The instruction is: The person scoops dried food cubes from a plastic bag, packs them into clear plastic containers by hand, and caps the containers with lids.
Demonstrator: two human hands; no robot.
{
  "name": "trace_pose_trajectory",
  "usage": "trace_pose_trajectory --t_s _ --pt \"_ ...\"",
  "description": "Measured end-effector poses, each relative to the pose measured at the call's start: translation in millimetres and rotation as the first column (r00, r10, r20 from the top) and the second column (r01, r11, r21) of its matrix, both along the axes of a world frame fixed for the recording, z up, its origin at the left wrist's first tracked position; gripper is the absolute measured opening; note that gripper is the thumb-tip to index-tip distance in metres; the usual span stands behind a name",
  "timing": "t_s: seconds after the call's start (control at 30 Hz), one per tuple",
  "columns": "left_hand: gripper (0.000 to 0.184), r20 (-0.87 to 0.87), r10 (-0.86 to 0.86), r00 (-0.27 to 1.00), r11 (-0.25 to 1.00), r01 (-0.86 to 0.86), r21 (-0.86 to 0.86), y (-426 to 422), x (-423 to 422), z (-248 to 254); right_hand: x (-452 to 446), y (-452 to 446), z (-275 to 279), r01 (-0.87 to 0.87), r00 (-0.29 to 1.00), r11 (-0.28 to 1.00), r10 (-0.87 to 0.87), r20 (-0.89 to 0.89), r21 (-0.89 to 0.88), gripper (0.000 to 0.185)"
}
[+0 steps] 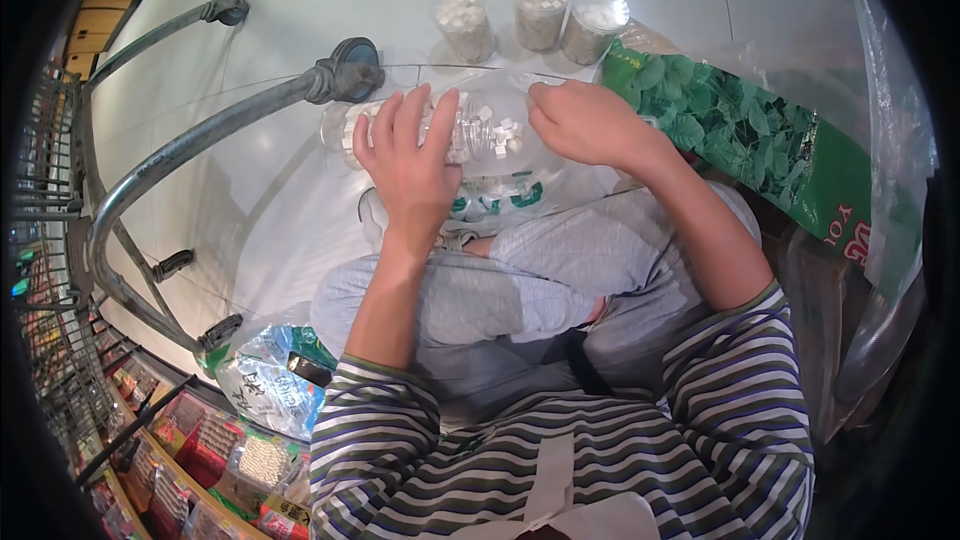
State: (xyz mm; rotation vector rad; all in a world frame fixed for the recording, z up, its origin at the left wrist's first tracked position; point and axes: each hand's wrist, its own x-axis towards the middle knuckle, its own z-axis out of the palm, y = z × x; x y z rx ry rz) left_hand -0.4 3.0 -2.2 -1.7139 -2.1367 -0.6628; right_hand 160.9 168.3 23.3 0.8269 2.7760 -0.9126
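My left hand point(405, 160) curls over a clear jar point(338, 132) that lies on its side with white cubes inside. The jar's mouth points right, into a clear plastic bag point(515, 198) with green print. Several loose white cubes point(508, 138) show at the mouth, inside the bag. With fingers pinched together, my right hand point(590, 125) holds the upper right edge of this bag. Both hands are above my crossed legs.
Three clear jars heaped with white cubes point(541, 15) stand upright on the pale floor point(290, 20). A cart's metal frame point(190, 135) with wheels curves at left. A large green leaf-print bag point(730, 130) lies at right. Packaged goods point(262, 462) fill shelves at lower left.
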Motion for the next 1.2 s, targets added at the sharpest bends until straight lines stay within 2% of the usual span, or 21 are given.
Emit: trace_pose_trajectory --t_s 0.1,0.17,1.0,1.07,1.2 --pt "0.069 0.009 -0.008 1.0 1.0 0.008 0.002 -1 -2 0 0 2 -2 0.018 1.0 1.0 -0.017 0.012 -0.024 0.038" --pt "0.071 -0.01 -0.016 1.0 1.0 0.016 0.021 -3 -2 0 0 2 0 -0.001 1.0 1.0 0.0 -0.008 -0.019 0.033" --pt "0.074 0.014 -0.006 1.0 0.997 0.007 -0.073 -5 -3 0 0 1 0 0.002 1.0 1.0 -0.002 0.029 0.002 0.032" --pt "0.075 -0.02 -0.004 1.0 1.0 0.004 0.024 -4 -4 3 0 1 4 0.007 1.0 1.0 -0.007 -0.008 -0.013 0.032" --pt "0.074 -0.05 0.032 0.998 0.999 -0.031 0.02 -5 -7 4 1 2 2 -0.001 1.0 1.0 0.001 -0.019 -0.012 0.032"
